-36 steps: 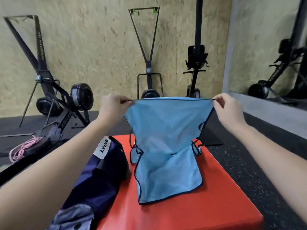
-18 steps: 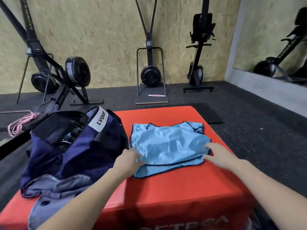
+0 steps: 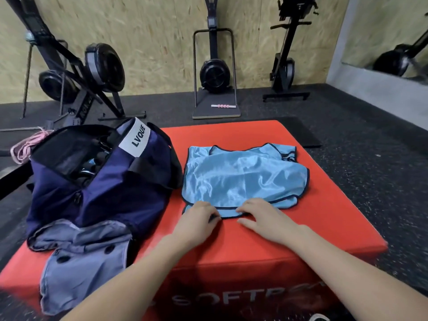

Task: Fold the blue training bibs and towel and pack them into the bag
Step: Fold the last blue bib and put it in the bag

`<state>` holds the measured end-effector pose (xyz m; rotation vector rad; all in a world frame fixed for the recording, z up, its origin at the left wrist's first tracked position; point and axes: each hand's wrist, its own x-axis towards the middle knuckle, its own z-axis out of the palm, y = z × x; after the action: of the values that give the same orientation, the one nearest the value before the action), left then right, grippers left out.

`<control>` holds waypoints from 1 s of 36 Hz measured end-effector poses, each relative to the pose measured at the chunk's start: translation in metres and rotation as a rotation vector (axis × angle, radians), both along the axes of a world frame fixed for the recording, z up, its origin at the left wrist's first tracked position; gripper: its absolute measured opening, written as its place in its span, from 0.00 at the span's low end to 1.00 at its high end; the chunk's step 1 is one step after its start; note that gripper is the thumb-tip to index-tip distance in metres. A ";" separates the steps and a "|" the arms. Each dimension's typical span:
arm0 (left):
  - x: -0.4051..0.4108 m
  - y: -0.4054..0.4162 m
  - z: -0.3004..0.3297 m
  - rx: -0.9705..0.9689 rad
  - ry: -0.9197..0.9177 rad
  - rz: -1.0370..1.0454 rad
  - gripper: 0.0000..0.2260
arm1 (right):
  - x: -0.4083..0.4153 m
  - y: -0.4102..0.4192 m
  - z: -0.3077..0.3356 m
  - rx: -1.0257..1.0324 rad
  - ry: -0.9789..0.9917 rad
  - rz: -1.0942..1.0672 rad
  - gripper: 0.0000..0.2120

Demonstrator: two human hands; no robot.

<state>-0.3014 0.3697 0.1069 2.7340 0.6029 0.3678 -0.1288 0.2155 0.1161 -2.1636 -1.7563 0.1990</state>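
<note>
A light blue training bib (image 3: 243, 179) with dark trim lies folded over on the red soft box (image 3: 301, 228). My left hand (image 3: 199, 218) and my right hand (image 3: 264, 216) sit close together at the bib's near hem, fingers curled, each pinching the edge. The navy bag (image 3: 111, 193) with a white LVQUE label stands open to the left of the bib, touching its left side; dark items and a bit of blue show inside. A grey-blue cloth (image 3: 81, 256) with dark spots lies crumpled in front of the bag, hanging over the box's near edge.
Rowing machines (image 3: 92, 72) stand on the black rubber floor behind the box, against a chipboard wall. A pink rope (image 3: 23, 149) lies on the floor at the far left. A black mat (image 3: 303, 133) lies behind the box, and a mirror (image 3: 393, 35) is at the right.
The bib was held up by its top corners, then laid down and folded on the box. Both hands have since slid inward to the middle of the near hem. The camera has tipped downward.
</note>
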 end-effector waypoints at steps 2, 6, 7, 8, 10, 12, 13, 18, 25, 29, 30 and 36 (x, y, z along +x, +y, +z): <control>0.002 0.001 0.000 -0.006 -0.019 -0.014 0.06 | -0.003 0.009 -0.004 0.000 -0.037 0.006 0.18; 0.005 0.007 0.004 -0.131 -0.093 0.030 0.04 | -0.003 0.019 -0.006 0.029 -0.126 -0.022 0.16; 0.004 0.008 0.006 -0.145 -0.095 0.035 0.03 | -0.002 0.021 -0.004 0.056 -0.132 -0.031 0.14; 0.003 0.009 0.009 -0.153 -0.101 0.031 0.03 | -0.001 0.022 -0.002 0.090 -0.108 -0.047 0.12; 0.002 0.011 0.013 -0.136 -0.124 0.010 0.02 | 0.000 0.023 0.004 0.162 -0.007 -0.083 0.09; -0.002 0.014 0.017 -0.093 -0.118 -0.013 0.05 | 0.002 0.022 0.011 0.215 0.070 -0.090 0.08; -0.004 0.015 0.019 -0.069 -0.109 -0.026 0.06 | 0.003 0.020 0.014 0.230 0.102 -0.086 0.07; -0.020 0.023 0.028 -0.010 -0.166 -0.020 0.11 | 0.010 0.003 0.023 0.178 0.121 -0.056 0.07; -0.046 0.023 0.030 0.036 -0.166 0.019 0.09 | 0.026 -0.047 0.034 0.107 0.071 -0.152 0.07; -0.062 0.020 0.023 0.054 -0.130 0.002 0.08 | 0.040 -0.081 0.042 0.110 0.069 -0.254 0.06; -0.066 0.020 0.021 0.065 -0.113 -0.010 0.08 | 0.044 -0.089 0.043 0.112 0.069 -0.276 0.06; -0.086 0.013 0.008 0.105 -0.115 -0.059 0.06 | 0.064 -0.131 0.034 0.062 0.016 -0.353 0.08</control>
<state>-0.3871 0.3832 0.1151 2.7997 0.4842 0.5522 -0.0648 0.0841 0.1499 -2.3714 -1.3229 0.0708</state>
